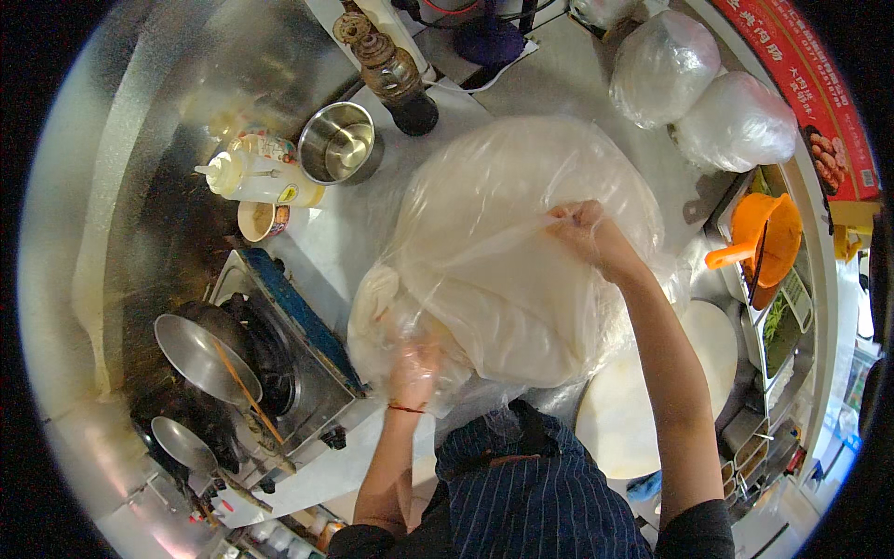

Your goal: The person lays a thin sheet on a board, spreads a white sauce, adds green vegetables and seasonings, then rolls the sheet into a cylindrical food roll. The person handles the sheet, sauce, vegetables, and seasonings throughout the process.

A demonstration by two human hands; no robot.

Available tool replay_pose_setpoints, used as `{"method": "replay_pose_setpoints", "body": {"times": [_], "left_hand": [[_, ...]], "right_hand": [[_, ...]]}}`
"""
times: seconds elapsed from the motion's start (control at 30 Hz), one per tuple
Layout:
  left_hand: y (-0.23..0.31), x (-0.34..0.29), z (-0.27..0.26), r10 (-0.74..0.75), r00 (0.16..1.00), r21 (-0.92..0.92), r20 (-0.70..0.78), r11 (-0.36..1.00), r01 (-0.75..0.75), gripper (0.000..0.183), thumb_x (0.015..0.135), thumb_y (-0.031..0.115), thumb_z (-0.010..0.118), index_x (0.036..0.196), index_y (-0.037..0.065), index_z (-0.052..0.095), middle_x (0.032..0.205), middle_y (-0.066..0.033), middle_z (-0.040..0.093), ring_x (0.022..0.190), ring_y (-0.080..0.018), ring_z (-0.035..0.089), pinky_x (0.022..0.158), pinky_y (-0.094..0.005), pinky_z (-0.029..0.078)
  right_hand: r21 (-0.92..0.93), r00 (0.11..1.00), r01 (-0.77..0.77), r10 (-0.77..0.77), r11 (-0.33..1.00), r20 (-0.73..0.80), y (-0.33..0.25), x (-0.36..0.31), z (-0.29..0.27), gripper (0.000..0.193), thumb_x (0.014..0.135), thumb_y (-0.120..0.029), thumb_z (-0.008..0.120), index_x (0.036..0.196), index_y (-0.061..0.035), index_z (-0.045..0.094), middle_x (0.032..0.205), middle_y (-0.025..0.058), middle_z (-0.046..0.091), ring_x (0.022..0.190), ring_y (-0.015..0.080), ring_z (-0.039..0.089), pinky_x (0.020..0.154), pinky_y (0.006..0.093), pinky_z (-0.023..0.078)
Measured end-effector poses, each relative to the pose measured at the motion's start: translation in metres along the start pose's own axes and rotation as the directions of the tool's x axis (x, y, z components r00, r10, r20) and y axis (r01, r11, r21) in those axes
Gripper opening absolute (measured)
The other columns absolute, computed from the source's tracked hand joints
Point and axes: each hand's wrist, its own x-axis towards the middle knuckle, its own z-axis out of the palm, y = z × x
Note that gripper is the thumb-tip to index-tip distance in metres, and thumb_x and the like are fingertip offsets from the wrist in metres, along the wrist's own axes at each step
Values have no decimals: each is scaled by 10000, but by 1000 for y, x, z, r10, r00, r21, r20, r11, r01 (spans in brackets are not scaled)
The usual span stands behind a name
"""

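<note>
A large clear plastic bag [531, 158] lies across the middle of the steel counter, with big pale, round, thin sheets [521, 307] inside that look like flatbread or dough. My right hand [582, 238] is closed in a pinch on the bag's film, lifting a fold of it above the sheets. At the bag's near left side, my left hand [416, 368] is under the clear film, beside a bunched pale edge. Its fingers are blurred and partly covered by plastic, so their grip does not show.
On the left stands a gas stove [307, 345] with a pan [205, 359] and chopsticks. Behind it are a squeeze bottle [256, 177], steel pot [337, 143] and pepper mill [396, 79]. Pale discs [619, 419] lie near right. An orange scoop [768, 238] and wrapped bundles [666, 70] sit farther right.
</note>
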Motion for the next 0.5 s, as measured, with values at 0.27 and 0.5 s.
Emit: {"method": "replay_pose_setpoints", "body": {"times": [0.27,0.5], "left_hand": [[72,32,1,87,992,-662,-94,738,-127,325,954,254,640,1178,32,561,696,17,535,599,-85,499,543,-242,410],[103,157,18,55,996,-963,-68,258,-80,328,899,355,678,1084,91,619,822,29,565,710,-58,508,604,-235,377]], "right_hand": [[-82,957,-20,43,996,286,3,-18,12,332,901,-330,656,903,-6,723,782,81,687,754,149,588,693,338,485],[-361,886,389,-452,847,-107,57,-32,80,291,941,-317,600,909,-33,657,817,175,664,748,333,654,670,435,491]]}}
